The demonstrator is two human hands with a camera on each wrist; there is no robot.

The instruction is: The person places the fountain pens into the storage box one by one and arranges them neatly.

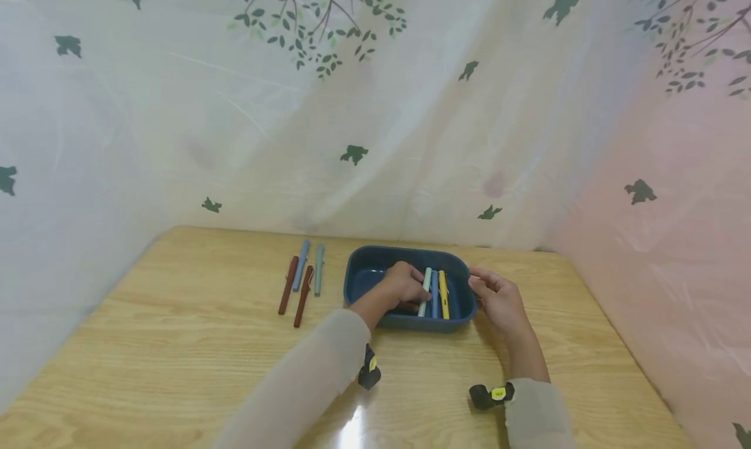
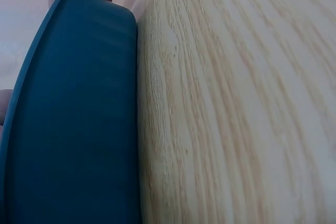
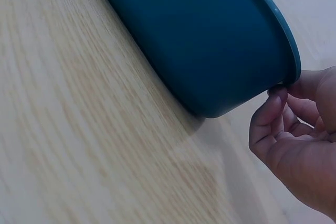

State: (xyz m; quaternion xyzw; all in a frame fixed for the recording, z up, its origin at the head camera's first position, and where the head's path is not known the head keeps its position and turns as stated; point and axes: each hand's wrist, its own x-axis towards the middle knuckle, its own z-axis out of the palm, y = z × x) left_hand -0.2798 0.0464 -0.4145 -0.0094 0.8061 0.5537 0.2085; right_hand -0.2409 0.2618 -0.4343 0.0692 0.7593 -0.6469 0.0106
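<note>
A dark blue rectangular box (image 1: 405, 323) with rounded corners stands on the wooden table. Inside it, towards the right end, a pale green pen (image 1: 427, 276), a blue pen (image 1: 435, 296) and a yellow pen (image 1: 444, 296) lie side by side. My left hand (image 1: 405, 284) reaches over the front rim into the box, its fingers pinching the pale green pen; part of that pen is hidden. At the right end, my right hand (image 1: 499, 299) pinches the rim between thumb and fingers, and the right wrist view shows these fingertips (image 3: 278, 95) at the edge.
Left of the box lie two dark red pens, one at the outer side (image 1: 288, 285) and another nearer the front (image 1: 303, 296), with a blue pen (image 1: 301, 266) and a grey-green pen (image 1: 319, 270). A patterned curtain (image 1: 375, 195) hangs behind the table (image 1: 176, 325).
</note>
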